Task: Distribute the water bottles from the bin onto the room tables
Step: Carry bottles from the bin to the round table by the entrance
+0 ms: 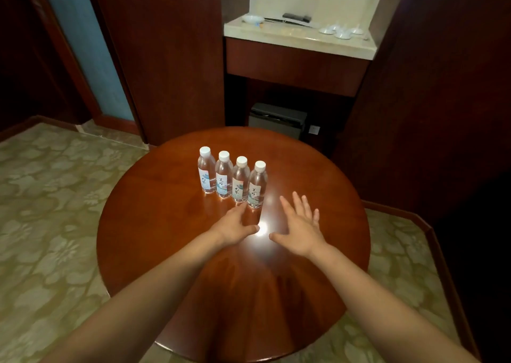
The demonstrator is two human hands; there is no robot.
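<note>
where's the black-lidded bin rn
Head view, centre: the grey black-lidded bin sits under the pale stone-topped counter, just beyond the far edge of the round wooden table.

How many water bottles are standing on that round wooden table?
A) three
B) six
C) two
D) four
D: four white-capped bottles stand upright in a row on the table, just beyond the open left hand and right hand.

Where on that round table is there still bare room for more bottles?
Bare table lies left of the four bottles, behind them, and right of the right hand. Crowded: just before the bottles, where the left hand reaches too.
</note>
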